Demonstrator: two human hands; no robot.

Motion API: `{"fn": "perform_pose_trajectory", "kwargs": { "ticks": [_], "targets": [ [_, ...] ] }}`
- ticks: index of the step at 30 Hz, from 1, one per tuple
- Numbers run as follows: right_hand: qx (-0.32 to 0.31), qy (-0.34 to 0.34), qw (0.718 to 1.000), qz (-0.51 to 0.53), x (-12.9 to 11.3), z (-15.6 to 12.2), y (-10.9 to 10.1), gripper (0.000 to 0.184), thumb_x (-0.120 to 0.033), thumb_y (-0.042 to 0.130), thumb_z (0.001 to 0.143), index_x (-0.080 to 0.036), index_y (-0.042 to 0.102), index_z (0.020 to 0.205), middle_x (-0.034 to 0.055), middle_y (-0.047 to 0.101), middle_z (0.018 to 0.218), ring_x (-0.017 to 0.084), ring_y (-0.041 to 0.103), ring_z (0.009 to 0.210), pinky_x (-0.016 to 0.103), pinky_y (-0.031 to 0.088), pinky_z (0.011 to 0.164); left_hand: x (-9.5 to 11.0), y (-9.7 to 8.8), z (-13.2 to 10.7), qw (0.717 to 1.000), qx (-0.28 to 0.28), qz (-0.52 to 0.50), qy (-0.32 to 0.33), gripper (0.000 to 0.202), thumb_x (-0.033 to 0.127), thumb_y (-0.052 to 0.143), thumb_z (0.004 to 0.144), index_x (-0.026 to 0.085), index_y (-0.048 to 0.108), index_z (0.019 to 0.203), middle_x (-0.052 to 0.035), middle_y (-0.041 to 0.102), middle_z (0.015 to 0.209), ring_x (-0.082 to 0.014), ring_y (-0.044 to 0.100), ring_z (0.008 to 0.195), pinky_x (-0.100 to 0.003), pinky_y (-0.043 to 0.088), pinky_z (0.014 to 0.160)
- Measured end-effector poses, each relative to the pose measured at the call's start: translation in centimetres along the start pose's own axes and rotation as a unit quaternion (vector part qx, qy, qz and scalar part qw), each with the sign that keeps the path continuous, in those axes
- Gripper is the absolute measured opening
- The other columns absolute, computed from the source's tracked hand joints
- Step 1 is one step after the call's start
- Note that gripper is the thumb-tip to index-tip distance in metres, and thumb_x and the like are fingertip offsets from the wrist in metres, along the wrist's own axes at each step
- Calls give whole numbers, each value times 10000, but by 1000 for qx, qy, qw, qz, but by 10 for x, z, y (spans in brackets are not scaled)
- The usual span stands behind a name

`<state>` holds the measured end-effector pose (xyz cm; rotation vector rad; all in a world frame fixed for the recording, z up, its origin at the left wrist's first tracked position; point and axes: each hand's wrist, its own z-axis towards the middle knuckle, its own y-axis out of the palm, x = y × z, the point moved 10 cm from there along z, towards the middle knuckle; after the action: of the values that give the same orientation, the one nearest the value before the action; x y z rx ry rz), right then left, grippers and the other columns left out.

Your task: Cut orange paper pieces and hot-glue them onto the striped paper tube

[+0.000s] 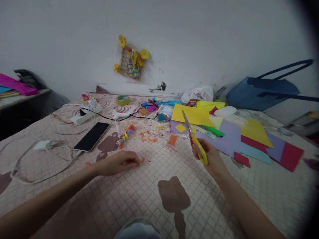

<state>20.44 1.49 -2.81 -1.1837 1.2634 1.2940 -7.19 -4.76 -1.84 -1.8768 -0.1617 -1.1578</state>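
In my right hand [209,157] is a pair of scissors [191,132] with yellow and red handles, the blades pointing up and away. The blades look nearly closed and pass in front of a yellow paper sheet [201,117]. My left hand [122,162] rests low over the checked tablecloth, its fingers curled. A small orange-red bit shows by its fingertips; whether it is held I cannot tell. Beyond that hand lies a purple paper roll [124,137] with yellow and orange strips around it. Tiny paper scraps [149,136] and an orange paper square [172,139] lie between the hands.
Coloured paper sheets [226,141] and a green pen [213,131] spread at the right. A phone [92,136], a charger [45,145] and a power strip [83,117] with cables lie left. A white glue gun [121,115], a tape roll [123,100] and a blue bag [261,91] stand farther back.
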Motion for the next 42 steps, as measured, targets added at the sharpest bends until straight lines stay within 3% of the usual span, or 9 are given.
{"fn": "perform_pose_trajectory", "kwargs": {
  "ticks": [4, 7, 9, 12, 15, 18, 25, 36, 42],
  "targets": [
    [-29, 15, 999, -2, 6, -1, 3, 276, -391, 705, 696, -195, 565, 831, -48, 474, 611, 69, 385, 481, 197, 322, 423, 8, -30, 21, 975, 211, 8, 69, 341, 288, 511, 855, 186, 553, 1177, -105, 515, 1306, -228, 424, 1241, -383, 298, 1052],
    [-47, 34, 998, -7, 13, 0, 3, 262, -408, 673, 728, -205, 549, 837, -54, 484, 562, 76, 392, 459, 199, 310, 417, 9, 2, 34, 984, 96, -136, 65, 287, 290, 401, 913, 172, 565, 1118, -107, 648, 1085, -186, 617, 983, -341, 480, 860],
    [-37, 32, 999, -20, 14, 2, -2, 274, -416, 680, 715, -204, 549, 827, -58, 481, 537, 78, 396, 444, 201, 307, 411, 16, 24, 36, 984, 11, -156, 81, 289, 285, 450, 893, 178, 570, 1134, -109, 623, 1160, -196, 592, 1057, -345, 466, 898],
    [25, -1, 998, -59, 7, 6, -18, 340, -413, 737, 640, -203, 568, 846, -48, 527, 609, 78, 427, 460, 202, 320, 410, 17, 1, 46, 984, 137, -61, 96, 394, 251, 529, 836, 196, 517, 1226, -102, 482, 1352, -212, 441, 1247, -373, 349, 1031],
    [83, -23, 991, -102, 2, 8, -33, 403, -441, 751, 603, -203, 578, 878, -4, 604, 758, 108, 518, 546, 215, 374, 449, 14, -21, 77, 969, 241, 49, 32, 295, 228, 493, 836, 167, 587, 1109, -91, 620, 1165, -185, 566, 1078, -328, 413, 951],
    [94, -42, 984, -143, 0, 10, -37, 421, -501, 719, 616, -199, 577, 872, 31, 636, 815, 152, 581, 636, 240, 428, 502, 19, -22, 121, 963, 252, 96, -19, 193, 265, 528, 799, 157, 634, 919, -76, 667, 923, -176, 627, 800, -286, 479, 740],
    [108, -82, 970, -202, -1, 14, -44, 435, -531, 691, 628, -208, 544, 879, 45, 634, 827, 178, 593, 674, 299, 472, 597, 25, -15, 169, 951, 281, 91, -88, 215, 345, 652, 676, 143, 610, 741, -140, 632, 882, -289, 593, 853, -348, 432, 689],
    [106, -143, 903, -391, -7, 8, -36, 401, -386, 669, 670, -198, 563, 1008, 79, 654, 978, 229, 603, 819, 377, 456, 748, -4, -23, 120, 958, 193, -194, -84, 300, 426, 600, 718, 152, 510, 635, 29, 479, 526, -74, 416, 455, -193, 291, 425],
    [71, -50, 975, -205, 17, 18, -22, 325, -345, 746, 577, -201, 586, 821, 32, 652, 765, 205, 592, 686, 335, 451, 644, -18, 2, 64, 907, 149, -381, -99, 324, 426, 660, 673, 154, 483, 687, 61, 422, 536, -31, 320, 419, -160, 196, 391]
  ]
}}
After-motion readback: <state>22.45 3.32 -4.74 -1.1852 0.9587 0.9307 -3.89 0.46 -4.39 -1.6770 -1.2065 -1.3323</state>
